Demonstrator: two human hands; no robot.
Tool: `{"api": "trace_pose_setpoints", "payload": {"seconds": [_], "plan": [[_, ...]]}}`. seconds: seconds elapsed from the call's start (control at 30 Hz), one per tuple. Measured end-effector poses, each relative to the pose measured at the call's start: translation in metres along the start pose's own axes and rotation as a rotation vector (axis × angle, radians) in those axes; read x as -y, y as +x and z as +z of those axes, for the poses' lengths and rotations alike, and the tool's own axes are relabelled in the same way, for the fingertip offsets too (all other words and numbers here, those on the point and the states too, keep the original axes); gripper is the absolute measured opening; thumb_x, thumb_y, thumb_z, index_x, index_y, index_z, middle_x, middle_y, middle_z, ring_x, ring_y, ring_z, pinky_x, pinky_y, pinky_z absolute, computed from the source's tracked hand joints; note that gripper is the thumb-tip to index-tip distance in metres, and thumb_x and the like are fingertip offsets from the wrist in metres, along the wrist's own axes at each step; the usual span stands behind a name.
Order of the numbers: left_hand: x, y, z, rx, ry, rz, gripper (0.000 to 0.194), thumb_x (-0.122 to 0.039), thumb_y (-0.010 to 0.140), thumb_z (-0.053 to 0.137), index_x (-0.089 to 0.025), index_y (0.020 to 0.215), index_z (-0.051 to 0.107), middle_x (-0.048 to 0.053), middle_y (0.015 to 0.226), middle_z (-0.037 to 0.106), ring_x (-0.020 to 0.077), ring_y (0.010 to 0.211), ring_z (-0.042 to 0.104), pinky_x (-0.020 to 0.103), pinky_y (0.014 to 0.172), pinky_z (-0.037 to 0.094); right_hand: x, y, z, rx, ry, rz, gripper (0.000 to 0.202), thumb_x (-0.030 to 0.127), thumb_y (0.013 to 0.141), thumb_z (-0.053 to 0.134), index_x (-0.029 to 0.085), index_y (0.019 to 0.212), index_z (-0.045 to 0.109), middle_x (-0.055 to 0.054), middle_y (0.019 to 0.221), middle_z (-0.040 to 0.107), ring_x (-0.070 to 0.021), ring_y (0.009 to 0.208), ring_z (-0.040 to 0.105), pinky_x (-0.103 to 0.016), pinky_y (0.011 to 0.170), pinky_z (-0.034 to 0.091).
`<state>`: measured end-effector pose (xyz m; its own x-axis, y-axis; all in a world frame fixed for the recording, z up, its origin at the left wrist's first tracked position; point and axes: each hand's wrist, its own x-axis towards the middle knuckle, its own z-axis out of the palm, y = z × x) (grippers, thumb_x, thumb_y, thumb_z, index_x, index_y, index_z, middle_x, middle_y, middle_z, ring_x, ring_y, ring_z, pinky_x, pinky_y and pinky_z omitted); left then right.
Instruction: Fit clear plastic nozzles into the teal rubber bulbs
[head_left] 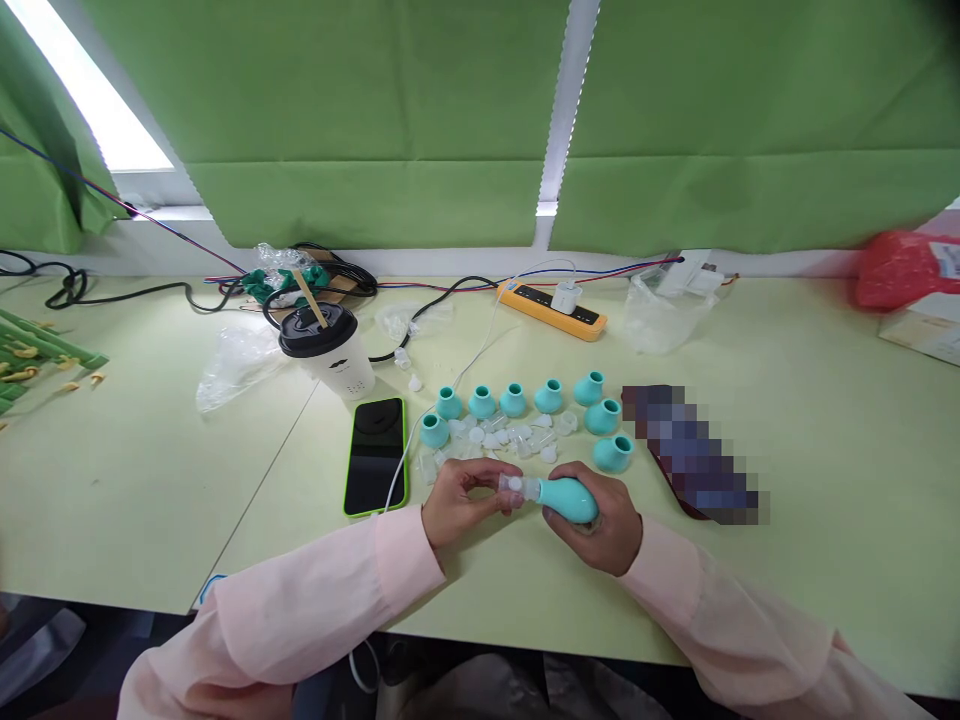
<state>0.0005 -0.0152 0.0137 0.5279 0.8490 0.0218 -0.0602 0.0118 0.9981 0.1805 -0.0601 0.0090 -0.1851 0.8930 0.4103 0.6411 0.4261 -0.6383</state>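
On the pale table [825, 450], my right hand [616, 522] wraps the teal bulb [567, 498], probably light and squeezable, best gripped mid-body; my left hand [459, 505] pinches its clear nozzle [517, 486].

Behind and left of the cup [330, 360], we see the window [109, 115] glaring white; well right, coarse pixelation [690, 455] masks detail.

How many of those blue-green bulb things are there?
9. The right hand holds one bulb. Four bulbs form a row farther away; another bulb sits just nearer, by its left end; three bulbs line up at its right. More may be hidden.
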Motion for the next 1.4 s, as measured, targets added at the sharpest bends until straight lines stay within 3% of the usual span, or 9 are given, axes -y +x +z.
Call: {"api": "trace_pose_setpoints", "payload": {"seconds": [0.37, 0.6, 0.8, 1.13, 1.4], "plan": [[0.002, 0.002, -0.002, 0.036, 0.034, -0.112, 0.033, -0.034, 0.062, 0.065, -0.008, 0.083, 0.062, 0.002, 0.056, 0.055, 0.0083, 0.047, 0.046, 0.021, 0.044, 0.039, -0.005, -0.005, 0.005, -0.023, -0.172, -0.062, 0.018, 0.023, 0.067, 0.050, 0.019, 0.084, 0.044, -0.002, 0.067, 0.058, -0.0157, 0.054, 0.055, -0.027, 0.051, 0.042], [-0.001, 0.002, -0.001, 0.024, 0.055, -0.125, 0.031, -0.032, 0.060, 0.066, -0.008, 0.079, 0.062, -0.003, 0.046, 0.047, 0.0044, 0.039, 0.038, 0.018, 0.039, 0.031, -0.006, -0.005, 0.004, -0.013, -0.217, -0.135, 0.018, 0.021, 0.069, 0.049, 0.019, 0.085, 0.043, -0.003, 0.069, 0.059, -0.0169, 0.058, 0.056, -0.027, 0.052, 0.042], [0.000, 0.001, -0.001, 0.038, 0.036, -0.082, 0.031, -0.030, 0.061, 0.067, -0.008, 0.082, 0.063, -0.001, 0.051, 0.051, 0.0057, 0.043, 0.043, 0.017, 0.041, 0.036, 0.002, -0.003, 0.004, 0.036, -0.060, 0.044, 0.018, 0.020, 0.066, 0.051, 0.019, 0.082, 0.044, 0.000, 0.065, 0.054, -0.0141, 0.055, 0.051, -0.026, 0.052, 0.040], [-0.002, -0.002, -0.001, 0.021, -0.012, -0.036, 0.032, -0.030, 0.061, 0.067, -0.010, 0.085, 0.063, 0.003, 0.057, 0.057, 0.0095, 0.049, 0.050, 0.022, 0.047, 0.044, 0.011, 0.003, 0.001, 0.171, 0.435, 0.335, 0.016, 0.024, 0.065, 0.054, 0.019, 0.075, 0.041, 0.004, 0.059, 0.040, -0.0082, 0.051, 0.037, -0.021, 0.046, 0.032], [-0.003, 0.000, -0.003, 0.077, 0.007, -0.021, 0.034, -0.031, 0.061, 0.067, -0.008, 0.086, 0.063, 0.005, 0.059, 0.059, 0.0111, 0.051, 0.052, 0.024, 0.050, 0.046, 0.008, 0.009, -0.001, 0.398, 0.795, 0.607, 0.029, 0.032, 0.060, 0.061, 0.019, 0.073, 0.038, 0.011, 0.041, 0.032, -0.0028, 0.034, 0.023, -0.018, 0.033, 0.018]]}}
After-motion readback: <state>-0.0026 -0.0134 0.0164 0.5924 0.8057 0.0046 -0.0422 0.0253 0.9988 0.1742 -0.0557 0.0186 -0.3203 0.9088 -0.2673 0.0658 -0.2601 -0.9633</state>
